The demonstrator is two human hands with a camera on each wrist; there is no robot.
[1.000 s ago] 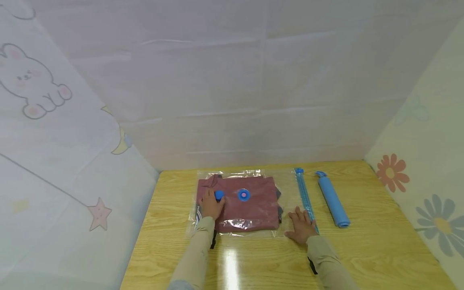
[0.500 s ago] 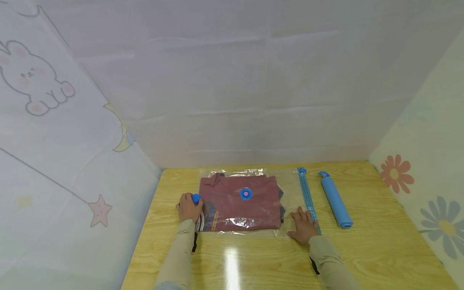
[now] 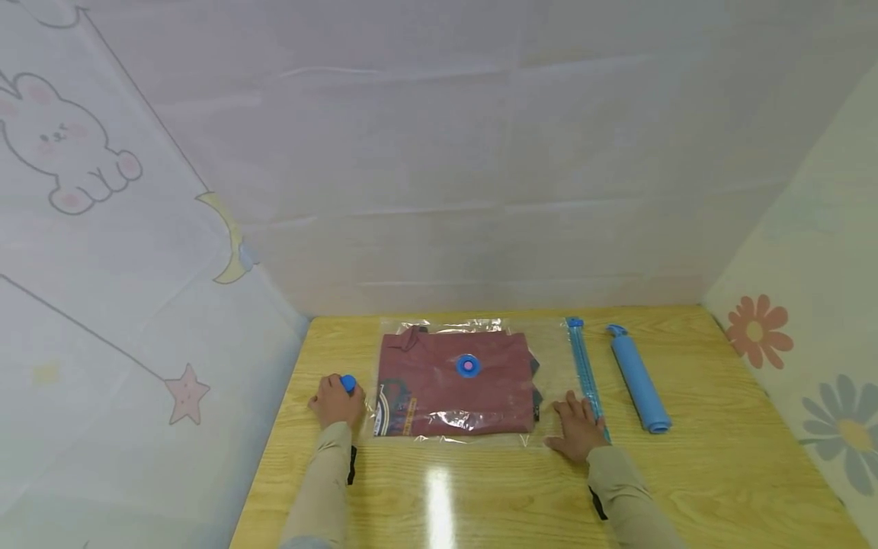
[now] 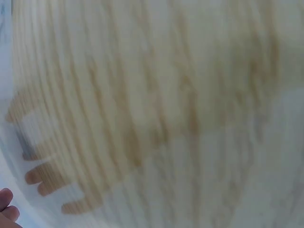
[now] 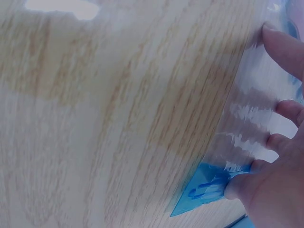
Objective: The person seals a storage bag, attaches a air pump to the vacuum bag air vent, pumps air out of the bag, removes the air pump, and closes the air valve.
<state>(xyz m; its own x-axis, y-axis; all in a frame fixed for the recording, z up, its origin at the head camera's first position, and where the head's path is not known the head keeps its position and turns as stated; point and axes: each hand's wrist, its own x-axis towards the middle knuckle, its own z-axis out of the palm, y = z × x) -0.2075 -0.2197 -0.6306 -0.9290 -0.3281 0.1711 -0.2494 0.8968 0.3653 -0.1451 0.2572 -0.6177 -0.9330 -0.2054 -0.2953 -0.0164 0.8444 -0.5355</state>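
Note:
A folded maroon shirt (image 3: 446, 393) lies inside a clear vacuum storage bag (image 3: 552, 358) with a round blue valve (image 3: 469, 366) showing a pink centre. Left of the bag, my left hand (image 3: 336, 404) holds a round blue valve cap (image 3: 348, 383) low over the table. Only a few fingertips (image 4: 5, 197) of that hand enter the left wrist view, and the cap is out of sight there. Fingers spread, my right hand (image 3: 578, 428) rests on the bag's near right corner, beside the blue zip strip (image 5: 202, 190).
A blue hand pump (image 3: 638, 381) lies on the wooden table (image 3: 507, 496) right of the bag. At the strip's far end sits a blue zip slider (image 3: 575, 322). Printed cloth walls (image 3: 411, 252) rise behind the table and on both sides.
My left hand has moved left with the cap, off the bag to the table beside it, uncovering the shirt's printed corner. My right hand has stayed on the bag.

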